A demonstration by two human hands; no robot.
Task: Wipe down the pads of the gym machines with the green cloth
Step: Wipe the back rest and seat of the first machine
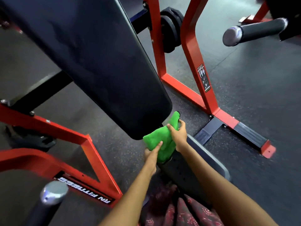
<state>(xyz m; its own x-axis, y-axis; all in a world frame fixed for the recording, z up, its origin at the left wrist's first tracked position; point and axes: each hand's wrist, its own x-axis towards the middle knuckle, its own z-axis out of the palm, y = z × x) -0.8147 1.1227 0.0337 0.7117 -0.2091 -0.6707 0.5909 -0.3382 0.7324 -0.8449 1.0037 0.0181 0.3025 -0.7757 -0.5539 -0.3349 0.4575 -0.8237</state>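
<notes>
Both hands hold the green cloth (158, 141) just below the lower end of the long black back pad (91, 59). Nearest the camera, the left hand (152, 156) pinches the cloth's lower fold with its fingers stretched along it, and the right hand (178, 136) grips the upper part, thumb and fingers curled over the fabric. The cloth hangs bunched between them, above the near end of the dark seat pad (210, 162) and touching or almost touching the back pad's bottom edge; which, I cannot tell.

Judging by this, the step in hand is regathering or refolding the cloth between wipes, at the junction of seat and back pad. The next move calls for flattening the cloth under one palm and pressing it onto a pad surface, then drawing it along the pad's length.

Farther off, red frame uprights (193, 51) stand on the speckled floor (260, 95), with black weight plates (171, 30) behind and a foam-covered roller (254, 31) at the far right.
</notes>
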